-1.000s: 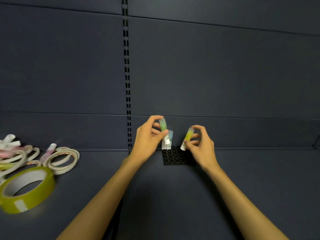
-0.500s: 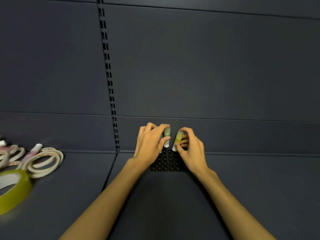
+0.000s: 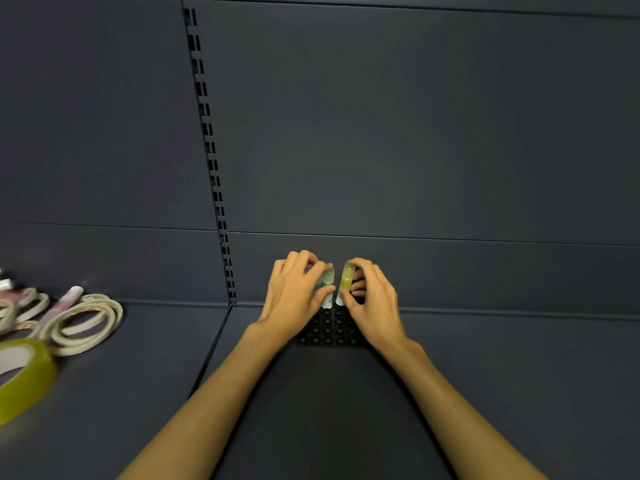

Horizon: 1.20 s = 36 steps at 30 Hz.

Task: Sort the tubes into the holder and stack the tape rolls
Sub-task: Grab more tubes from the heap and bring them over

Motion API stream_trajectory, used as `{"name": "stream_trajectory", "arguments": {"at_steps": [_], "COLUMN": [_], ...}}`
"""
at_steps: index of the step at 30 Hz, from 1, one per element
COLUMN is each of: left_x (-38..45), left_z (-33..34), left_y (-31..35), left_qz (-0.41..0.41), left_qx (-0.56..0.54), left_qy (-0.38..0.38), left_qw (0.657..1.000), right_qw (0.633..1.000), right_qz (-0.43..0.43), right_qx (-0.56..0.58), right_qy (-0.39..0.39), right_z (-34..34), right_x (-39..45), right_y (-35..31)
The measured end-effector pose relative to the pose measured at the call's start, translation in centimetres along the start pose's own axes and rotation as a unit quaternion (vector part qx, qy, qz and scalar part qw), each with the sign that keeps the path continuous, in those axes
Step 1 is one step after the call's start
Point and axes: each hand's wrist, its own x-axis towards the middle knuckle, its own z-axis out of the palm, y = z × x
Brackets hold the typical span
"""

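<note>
Head view: on the dark shelf (image 3: 519,375), far left, lie white tape rolls (image 3: 83,318), a yellow roll (image 3: 24,379) at the edge and a pink tube (image 3: 64,303) among them, well apart from the black holder (image 3: 329,332) at the back wall. The left hand (image 3: 294,296) curls round a green tube (image 3: 327,284), upright over the holder's far rows, its fingers hiding whatever stands behind. The right hand (image 3: 374,303) pinches a yellow tube (image 3: 346,282) just beside it, also upright there; whether either is seated cannot be told.

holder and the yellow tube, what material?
Holder: looks like matte black moulded plastic, a regular grid of round sockets. Yellow tube: probably translucent plastic, glossy, colour showing through, white lower end. Neither is certain at this blur.
</note>
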Motion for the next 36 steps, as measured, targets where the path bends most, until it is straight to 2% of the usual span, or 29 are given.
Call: {"name": "stream_trajectory", "arguments": {"at_steps": [3,12,22,25,28,32,36], "left_x": [-0.3,-0.4,-0.4,-0.3,-0.5,-1.0,-2.5], "left_z": [-0.1,0.1,-1.3,-2.1,-3.1,-4.7,-7.4], "left_y": [0.3,0.6,1.0,1.3,1.8,1.7,1.5], "left_qz": [-0.011,-0.053,-0.071,-0.088,-0.117,-0.144,-0.168], "left_qx": [-0.02,-0.066,-0.087,-0.101,-0.109,-0.089,-0.047], "left_qy": [0.02,0.015,-0.064,-0.09,-0.084,-0.074,-0.109], "left_qw": [1.0,0.996,0.992,0.987,0.984,0.983,0.979], "right_qw": [1.0,0.999,0.998,0.997,0.993,0.99,0.993], "right_qz": [-0.007,-0.027,-0.019,-0.007,0.009,0.009,-0.012], "right_qx": [-0.002,-0.028,-0.05,-0.061,-0.088,-0.105,-0.089], "right_qy": [-0.004,-0.029,-0.033,-0.048,-0.081,-0.093,-0.077], "right_z": [0.3,0.8,0.2,0.2,-0.4,-1.3,-1.6], "right_x": [-0.1,0.0,-0.2,-0.4,-0.4,-0.4,-0.5], "right_y": [0.4,0.7,0.5,0.1,-0.4,-0.9,-2.4]}}
